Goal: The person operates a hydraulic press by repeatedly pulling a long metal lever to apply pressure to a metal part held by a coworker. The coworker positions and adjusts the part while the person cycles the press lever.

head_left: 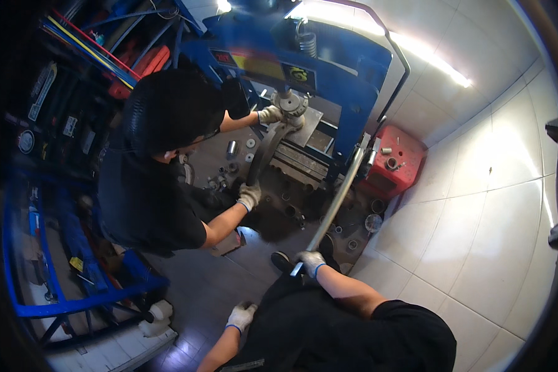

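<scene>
My right hand (pixel 311 263), in a whitish work glove, is wrapped round the lower end of a long metal lever bar (pixel 339 208). The bar slopes up to the right side of a blue shop press (pixel 353 84). Low beside my body hangs my left hand (pixel 242 315), also gloved, fingers loosely bent and nothing visible in it. Across from me a co-worker steadies a curved dark metal arm (pixel 265 155) with two gloved hands, one near the press, one at the lower end. The arm's upper end lies under a round metal fitting (pixel 291 105) below the press ram.
A red box (pixel 390 164) with small metal parts on top stands right of the press. Loose rings and sleeves (pixel 223 180) lie on the floor below. At left is a blue metal rack (pixel 87 305) with tools; a tiled wall (pixel 452 229) rises at right.
</scene>
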{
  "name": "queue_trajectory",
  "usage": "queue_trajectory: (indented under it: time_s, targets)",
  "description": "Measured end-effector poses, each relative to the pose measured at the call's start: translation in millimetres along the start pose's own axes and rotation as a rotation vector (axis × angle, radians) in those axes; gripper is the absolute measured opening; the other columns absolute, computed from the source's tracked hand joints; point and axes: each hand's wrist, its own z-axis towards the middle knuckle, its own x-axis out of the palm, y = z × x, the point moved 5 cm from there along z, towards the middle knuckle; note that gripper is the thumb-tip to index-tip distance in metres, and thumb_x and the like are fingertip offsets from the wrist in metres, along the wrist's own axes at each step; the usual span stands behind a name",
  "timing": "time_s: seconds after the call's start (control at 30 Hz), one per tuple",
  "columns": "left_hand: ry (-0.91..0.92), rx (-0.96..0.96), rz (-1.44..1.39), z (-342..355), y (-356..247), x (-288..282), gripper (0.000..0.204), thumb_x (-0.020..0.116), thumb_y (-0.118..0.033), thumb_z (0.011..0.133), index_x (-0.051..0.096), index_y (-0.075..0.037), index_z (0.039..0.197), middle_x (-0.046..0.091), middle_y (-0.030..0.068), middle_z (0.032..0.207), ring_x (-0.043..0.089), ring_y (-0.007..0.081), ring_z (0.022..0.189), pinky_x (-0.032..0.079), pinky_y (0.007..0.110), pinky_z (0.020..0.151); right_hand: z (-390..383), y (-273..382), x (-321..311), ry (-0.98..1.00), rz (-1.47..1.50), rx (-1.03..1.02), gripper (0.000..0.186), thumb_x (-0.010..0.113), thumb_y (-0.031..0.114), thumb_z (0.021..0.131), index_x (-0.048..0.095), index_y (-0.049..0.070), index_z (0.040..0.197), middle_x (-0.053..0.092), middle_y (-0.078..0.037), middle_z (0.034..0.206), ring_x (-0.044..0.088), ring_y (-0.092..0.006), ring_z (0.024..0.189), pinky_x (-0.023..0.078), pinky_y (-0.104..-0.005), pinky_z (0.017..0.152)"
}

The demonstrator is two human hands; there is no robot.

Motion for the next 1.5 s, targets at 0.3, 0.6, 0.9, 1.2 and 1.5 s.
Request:
queue_trajectory:
  time_s: [0.3,0.6,0.9,1.2,1.5]
  targets:
    - [0.040,0.031,-0.077,9,-9,-19,0.045,0.065,-0.034,0.094,0.068,-0.003,0.126,0.074,0.0174,0.113,0.071,0.0282,0.103,0.054,0.038,0.091,-94,63,6,0.615,0.596,-0.136,0.030,0.069,0.032,0.092,0.069,0.002,0.092,0.067,-0.012,0.085,0.069,-0.0284,0.077,0.060,-0.0447,0.073]
    - [0.028,0.160,-0.021,17,-37,-11,0.045,0.061,-0.037,0.095,0.069,-0.004,0.124,0.068,0.0204,0.127,0.061,0.0376,0.125,0.047,0.042,0.105,-216,141,-37,0.789,0.504,-0.642,0.013,0.070,0.017,0.088,0.069,0.009,0.099,0.070,-0.005,0.089,0.069,-0.0228,0.081,0.055,-0.0380,0.082]
    - [0.114,0.126,0.072,17,-19,-12,0.046,0.062,-0.038,0.094,0.070,-0.003,0.123,0.069,0.0204,0.126,0.061,0.0356,0.124,0.047,0.041,0.105,50,-35,-4,-0.024,-0.144,0.026,0.033,0.079,0.026,0.081,0.075,0.004,0.105,0.074,-0.012,0.104,0.071,-0.0230,0.091,0.057,-0.0387,0.074]
    - [0.041,0.031,-0.085,27,7,-22,0.043,0.063,-0.036,0.095,0.070,-0.003,0.122,0.075,0.0162,0.105,0.071,0.0268,0.094,0.054,0.036,0.084,-213,119,-23,0.783,0.613,-0.520,0.020,0.069,0.029,0.090,0.067,0.010,0.094,0.068,-0.010,0.087,0.067,-0.0250,0.078,0.058,-0.0444,0.076]
    - [0.025,0.058,0.045,39,30,6,0.049,0.061,-0.039,0.094,0.069,-0.003,0.126,0.066,0.0221,0.131,0.059,0.0372,0.128,0.045,0.041,0.108,-193,93,18,0.706,0.503,-0.219,0.010,0.069,0.012,0.087,0.067,0.003,0.087,0.067,-0.010,0.081,0.064,-0.0218,0.073,0.051,-0.0330,0.067]
